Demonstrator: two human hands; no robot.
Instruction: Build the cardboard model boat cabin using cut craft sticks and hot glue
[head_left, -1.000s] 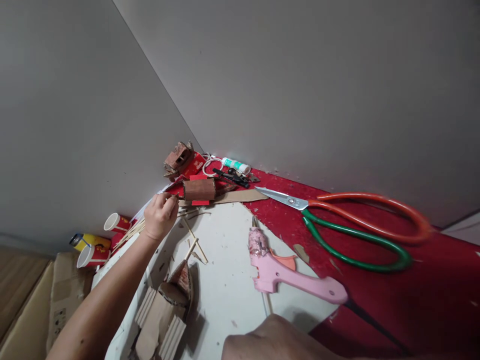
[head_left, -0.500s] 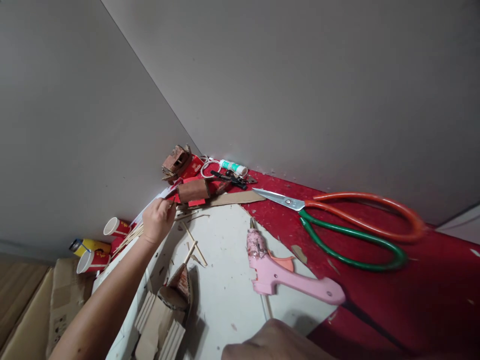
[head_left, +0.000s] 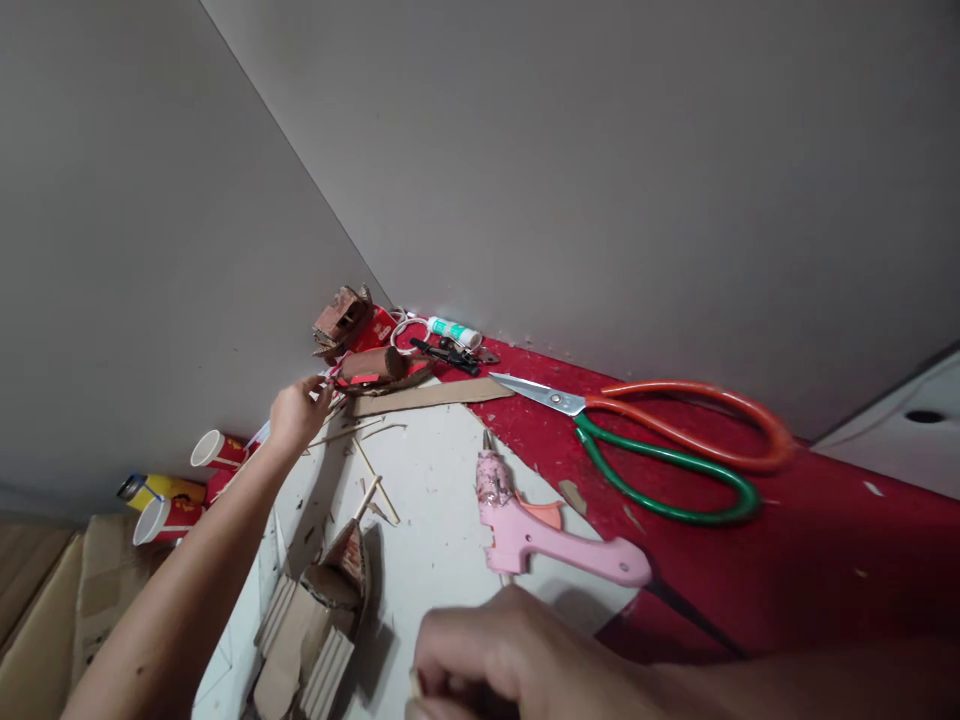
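Observation:
My left hand reaches to the far left part of the work surface, fingers pinched at the near end of a brown cardboard boat with red pieces. My right hand is at the bottom centre, fingers curled round the end of a thin pale stick. Just beyond it lies a pink glue gun. A second cardboard boat with striped side pieces and a stick at its tip rests at the lower left, between my arms.
Large scissors with orange and green handles lie on the red table. Wooden sticks, a cardboard strip and a glue tube are around the white board. Paper cups stand at the left, near walls.
My right hand has come further into view, now showing its curled fingers and a stick. The brown boat by my left hand has turned and shifted a little. The whole view has shifted slightly.

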